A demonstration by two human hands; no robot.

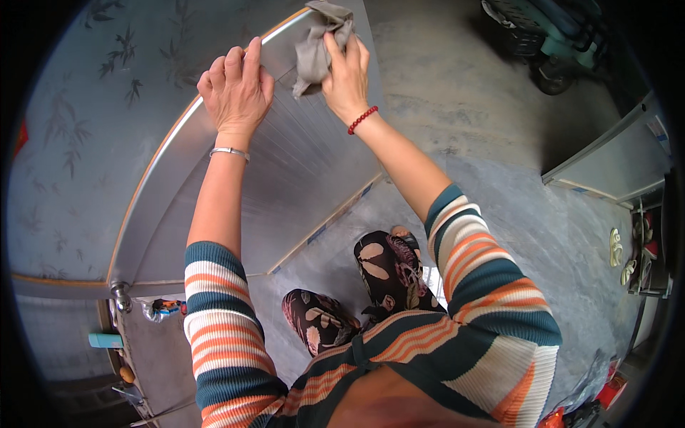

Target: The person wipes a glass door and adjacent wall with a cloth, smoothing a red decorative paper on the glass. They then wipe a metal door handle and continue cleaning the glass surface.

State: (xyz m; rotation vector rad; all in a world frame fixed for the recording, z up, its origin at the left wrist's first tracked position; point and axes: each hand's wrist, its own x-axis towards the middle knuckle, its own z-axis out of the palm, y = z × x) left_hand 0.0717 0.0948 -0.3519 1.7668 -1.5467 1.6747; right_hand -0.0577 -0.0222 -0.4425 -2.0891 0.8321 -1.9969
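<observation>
A crumpled grey cloth (316, 56) is pressed by my right hand (347, 75) against the upper part of a grey metal panel (299, 139), which looks like the lower half of a door. The panel has fine ridges and a rim (160, 152) with white and orange strips. My left hand (235, 91) has its fingers bent over this rim, to the left of the cloth; its fingertips are partly hidden. Beyond the rim spreads a bluish surface (69, 160) with a bamboo-leaf pattern, possibly frosted glass. A round metal knob (122, 297) sits at the rim's lower left end.
A second grey panel (610, 166) stands at the right, near a shoe rack (650, 246) and pale sandals (615, 247). A green scooter (567, 48) is parked at the upper right. Bags (594, 393) lie at the lower right on the grey floor (508, 214).
</observation>
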